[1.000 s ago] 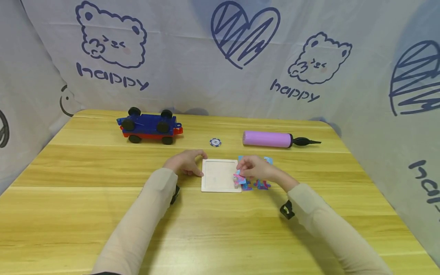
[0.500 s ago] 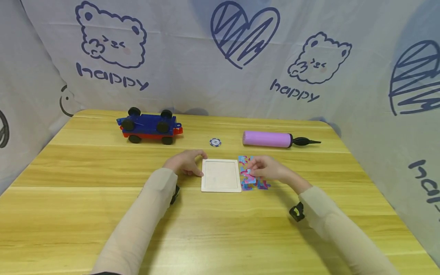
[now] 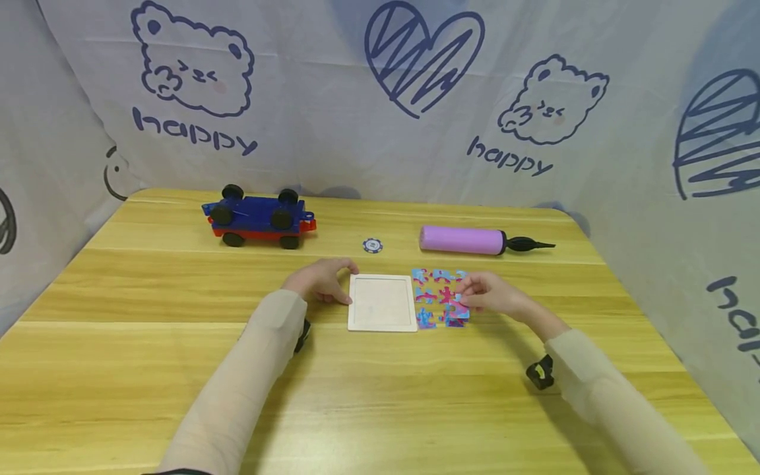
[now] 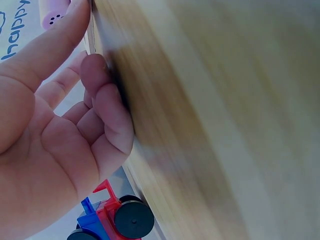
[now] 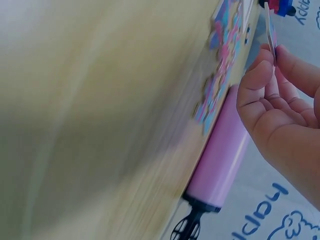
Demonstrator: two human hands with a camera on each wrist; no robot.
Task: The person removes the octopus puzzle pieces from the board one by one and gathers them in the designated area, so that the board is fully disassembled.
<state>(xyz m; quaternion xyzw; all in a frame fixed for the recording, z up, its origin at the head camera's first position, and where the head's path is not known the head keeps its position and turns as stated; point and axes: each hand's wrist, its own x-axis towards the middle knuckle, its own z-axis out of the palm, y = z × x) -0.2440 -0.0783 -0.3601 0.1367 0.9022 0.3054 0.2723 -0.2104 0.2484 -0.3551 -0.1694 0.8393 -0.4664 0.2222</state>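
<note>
My right hand (image 3: 488, 293) pinches a pink and light-blue puzzle piece (image 3: 459, 308) between thumb and fingertips. In the right wrist view the held piece (image 5: 271, 36) is seen edge-on, raised above the table. Several other blue and pink puzzle pieces (image 3: 424, 295) lie in loose rows under and left of this hand. Left of them is a pale, square puzzle tray (image 3: 382, 305) with a raised rim and nothing inside. My left hand (image 3: 320, 280) rests at the tray's left side, thumb and index fingertip touching its edge near the far corner. In the left wrist view its other fingers (image 4: 112, 117) curl against the tabletop.
An upturned blue and red toy wagon (image 3: 258, 218) stands at the back left. A blue and white poker chip (image 3: 373, 245) lies behind the tray. The purple hand pump (image 3: 463, 240) with a black nozzle is at the back right. A printed cloth (image 3: 332, 132) hangs behind the table.
My right hand has moved right across the pieces, carrying the pinched puzzle piece away from the tray's right edge. More of the loose pieces now show. My left hand and the tray have stayed still.
</note>
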